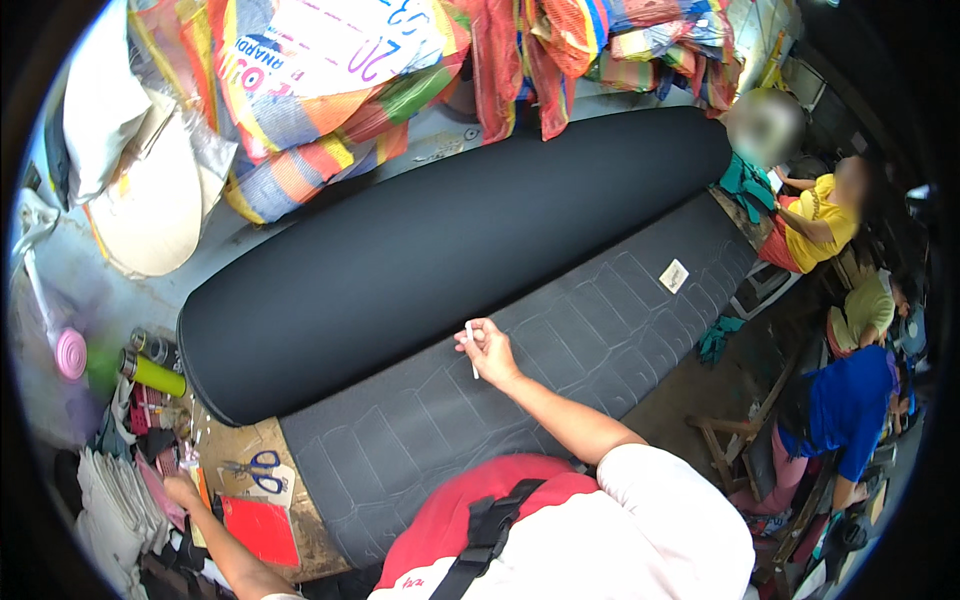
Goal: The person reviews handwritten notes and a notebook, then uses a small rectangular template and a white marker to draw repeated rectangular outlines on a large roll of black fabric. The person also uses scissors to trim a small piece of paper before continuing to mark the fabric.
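Note:
A large roll of black fabric (460, 230) lies slantwise across the table. Its unrolled grey side (430, 440) spreads toward me, covered in thin pale outlines of pattern shapes. Over this sheet, close to the roll, my right hand (488, 354) is closed on a slim white pen-like stick (472, 340). My left hand (183, 490) reaches to the far left, among small items and cloth beside a pink piece (160, 490). Its fingers are too small and covered to read. Near it lie dark-handled scissors (262, 471) and a red flat pad (260, 530).
Folded grey cloths (120, 505) are stacked at the left, near a green bottle (152, 374). Colourful woven sacks (320, 120) sit behind the roll. A small pale card (673, 276) lies on the sheet. At the right are co-workers, one in yellow (825, 215), one in blue (840, 405).

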The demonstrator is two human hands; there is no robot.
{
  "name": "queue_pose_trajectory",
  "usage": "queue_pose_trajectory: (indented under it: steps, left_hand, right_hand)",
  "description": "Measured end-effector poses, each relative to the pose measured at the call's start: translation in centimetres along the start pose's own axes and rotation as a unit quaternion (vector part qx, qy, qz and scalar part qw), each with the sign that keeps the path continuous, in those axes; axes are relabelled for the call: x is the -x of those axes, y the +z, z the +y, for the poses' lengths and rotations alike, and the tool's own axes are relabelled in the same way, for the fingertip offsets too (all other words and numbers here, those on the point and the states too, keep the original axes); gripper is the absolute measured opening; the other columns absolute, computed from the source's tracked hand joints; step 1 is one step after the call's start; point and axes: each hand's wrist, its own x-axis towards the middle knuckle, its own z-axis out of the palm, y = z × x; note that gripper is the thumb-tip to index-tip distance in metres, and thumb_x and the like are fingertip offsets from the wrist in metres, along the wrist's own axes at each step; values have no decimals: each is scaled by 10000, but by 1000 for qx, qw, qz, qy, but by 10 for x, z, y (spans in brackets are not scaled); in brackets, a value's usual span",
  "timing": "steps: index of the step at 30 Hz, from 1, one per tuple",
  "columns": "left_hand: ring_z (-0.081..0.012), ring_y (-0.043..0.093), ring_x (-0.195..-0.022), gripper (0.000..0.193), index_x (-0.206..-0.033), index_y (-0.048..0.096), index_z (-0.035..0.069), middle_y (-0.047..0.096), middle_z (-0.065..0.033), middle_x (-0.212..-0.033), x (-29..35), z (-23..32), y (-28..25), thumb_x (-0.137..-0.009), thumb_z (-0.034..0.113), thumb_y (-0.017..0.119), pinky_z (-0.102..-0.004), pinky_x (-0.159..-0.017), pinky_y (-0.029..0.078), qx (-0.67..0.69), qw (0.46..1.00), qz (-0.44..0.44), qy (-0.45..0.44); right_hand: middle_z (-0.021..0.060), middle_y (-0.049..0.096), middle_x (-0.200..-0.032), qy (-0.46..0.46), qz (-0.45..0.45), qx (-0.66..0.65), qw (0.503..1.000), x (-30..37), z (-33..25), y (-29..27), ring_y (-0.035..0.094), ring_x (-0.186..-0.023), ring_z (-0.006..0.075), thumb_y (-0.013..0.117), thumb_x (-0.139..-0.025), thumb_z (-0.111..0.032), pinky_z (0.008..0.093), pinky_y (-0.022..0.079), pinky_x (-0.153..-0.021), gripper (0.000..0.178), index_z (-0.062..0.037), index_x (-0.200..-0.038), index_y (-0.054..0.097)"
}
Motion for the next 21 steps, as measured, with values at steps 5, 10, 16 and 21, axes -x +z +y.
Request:
queue_pose_trajectory:
  steps: [5,10,16,21]
  left_hand:
    - [-369,607,-987,312,-1018,625,16,635,-217,-1024,20,43,-8,-787,223,595,-463,-858,467,-123,990,-69,-1]
    - [-197,590,-496,489,-614,632,-69,563,-158,-498,67,123,-87,-822,373,615,-367,-526,453,215,966,-93,110]
    - [-137,622,-751,142,-861,680,-31,666,-95,-800,208,241,-213,-837,105,651,-262,-728,492,665,650,-294,224]
    - [-132,620,-755,95,-869,686,-36,668,-103,-835,262,302,-269,-835,39,638,-250,-706,494,717,534,-330,303]
  right_hand:
    - [64,628,-810,-1,-62,-87,994,0,-59,21,635,-706,117,632,-851,-52,236,538,-617,196,25,-1024,584]
    - [84,632,-784,-5,-150,-143,978,16,-141,34,639,-642,119,665,-818,-31,217,543,-571,238,49,-1029,588]
    - [102,643,-800,-15,-206,-168,964,41,-185,52,646,-650,121,658,-827,-40,221,552,-575,193,65,-982,607]
    - [103,643,-804,-33,-221,-174,959,55,-192,63,640,-661,111,656,-825,-24,210,544,-576,192,66,-989,612]
